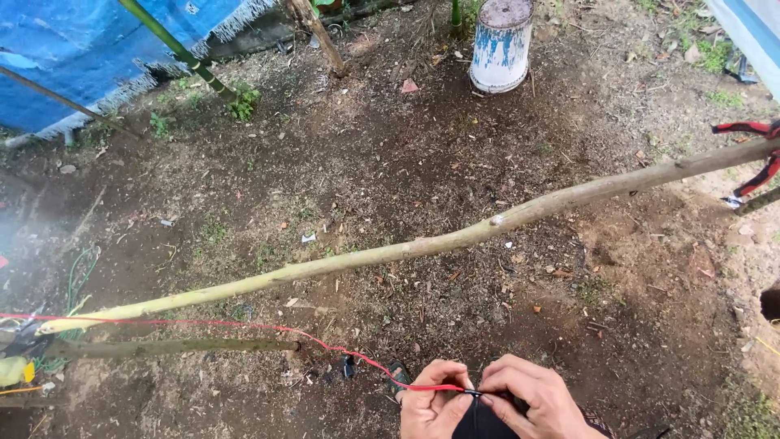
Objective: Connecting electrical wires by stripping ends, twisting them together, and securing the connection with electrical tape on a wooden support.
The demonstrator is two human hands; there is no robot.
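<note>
Red cord point(244, 325) ran from the left edge of the view, low over the bare soil point(455, 138), to the two hands at the bottom centre, where it met a small dark fitting point(496, 397) pinched between the fingertips. Left hand point(431, 404) and right hand point(532, 402) sat side by side, touching, above a dark cloth-like mass that could not be identified. Both grips were closed tight on the cord's end and the fitting, thumbs pressed against forefingers with no gap showing; which hand carried the cord and which the fitting could not be told.

A likely fault lay in the cord's long, nearly taut run: a tug from the far end, hidden beyond the frame, could have drawn the thin line out of so light a pinch. The cord also passed close to the pale peeled pole point(455, 240) and a shorter grey stick point(171, 347) lying on the ground, so slack could have snagged on either. A blue-and-white bucket point(501, 45) and a blue tarpaulin point(89, 49) stood well apart.
</note>
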